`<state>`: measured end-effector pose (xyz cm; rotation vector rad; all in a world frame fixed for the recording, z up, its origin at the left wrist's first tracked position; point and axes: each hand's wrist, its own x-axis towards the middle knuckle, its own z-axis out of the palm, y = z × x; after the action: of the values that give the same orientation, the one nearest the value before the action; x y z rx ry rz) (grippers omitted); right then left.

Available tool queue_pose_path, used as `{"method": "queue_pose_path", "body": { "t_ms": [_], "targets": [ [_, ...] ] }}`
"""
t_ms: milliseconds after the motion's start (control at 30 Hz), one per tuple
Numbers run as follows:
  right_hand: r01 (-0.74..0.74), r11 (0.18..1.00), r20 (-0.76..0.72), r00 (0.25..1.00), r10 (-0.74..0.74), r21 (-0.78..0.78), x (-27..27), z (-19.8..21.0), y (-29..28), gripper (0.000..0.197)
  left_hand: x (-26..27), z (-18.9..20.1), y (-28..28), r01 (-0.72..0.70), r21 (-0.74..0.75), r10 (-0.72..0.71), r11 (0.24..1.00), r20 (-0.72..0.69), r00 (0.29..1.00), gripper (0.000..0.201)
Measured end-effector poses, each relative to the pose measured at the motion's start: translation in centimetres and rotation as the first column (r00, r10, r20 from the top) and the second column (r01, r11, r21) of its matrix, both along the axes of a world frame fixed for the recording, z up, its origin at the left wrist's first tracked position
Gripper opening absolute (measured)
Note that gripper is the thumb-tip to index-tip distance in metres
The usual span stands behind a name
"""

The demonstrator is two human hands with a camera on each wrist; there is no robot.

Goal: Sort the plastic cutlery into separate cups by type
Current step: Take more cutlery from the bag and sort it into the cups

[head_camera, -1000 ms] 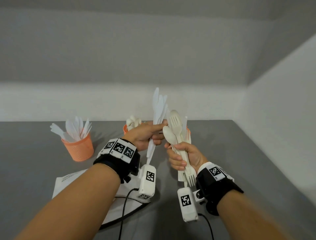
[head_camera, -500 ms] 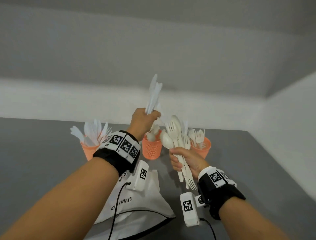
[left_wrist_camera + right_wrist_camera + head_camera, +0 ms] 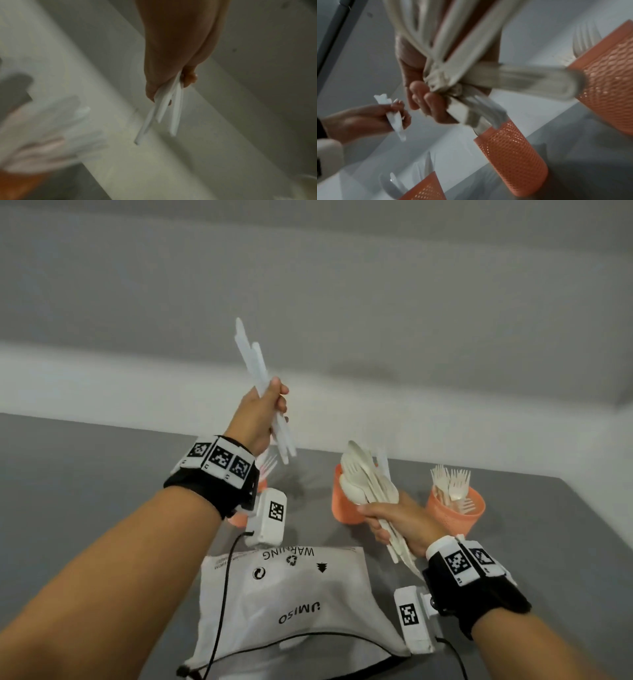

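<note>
While the white bag (image 3: 291,594) lies flat on the grey table (image 3: 68,474), your right hand (image 3: 404,522) beyond its right corner grips mixed cutlery (image 3: 368,484); your left hand (image 3: 260,416), raised beyond it, clenches white knives (image 3: 253,361).

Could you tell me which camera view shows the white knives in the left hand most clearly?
The head view: the knives appear whole in the left hand. The left wrist view shows only their blurred lower ends; the right wrist view shows them small.
</note>
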<state>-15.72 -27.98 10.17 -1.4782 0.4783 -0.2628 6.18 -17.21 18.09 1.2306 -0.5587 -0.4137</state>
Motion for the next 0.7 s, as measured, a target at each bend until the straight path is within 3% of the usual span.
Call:
{"method": "queue_pose_path", "body": {
  "t_ms": [133, 233, 333, 567, 700],
  "targets": [
    [0.089, 0.996, 0.098, 0.991, -0.09, 0.017, 1.0, 0.9, -0.4, 0.019, 3.1, -1.7, 1.9, -0.196, 0.004, 0.194, 0.98, 0.13, 0.972, 0.025],
    [0.129, 0.992, 0.127, 0.984, -0.127, -0.01, 1.4, 1.3, -0.4, 0.025, 3.9, -4.5, 2.2, -0.279, 0.104, 0.25, 0.955, 0.232, 0.94, 0.031],
    [0.148, 0.987, 0.119, 0.983, -0.14, -0.058, 1.6, 1.0, -0.6, 0.016, 3.9, -6.7, 2.2, -0.335, 0.137, 0.278, 0.932, 0.322, 0.905, 0.03],
    [0.184, 0.981, 0.096, 0.98, -0.177, -0.065, 1.8, 0.5, -0.8, 0.011, 4.9, -7.0, 1.3, -0.265, 0.306, 0.149, 0.914, 0.355, 0.923, 0.022],
    [0.184, 0.98, 0.096, 0.98, -0.177, -0.076, 1.8, 0.7, -0.7, 0.011, 5.7, -6.9, 1.5, -0.185, 0.537, 0.011, 0.823, 0.311, 0.95, 0.02]
  ]
}}
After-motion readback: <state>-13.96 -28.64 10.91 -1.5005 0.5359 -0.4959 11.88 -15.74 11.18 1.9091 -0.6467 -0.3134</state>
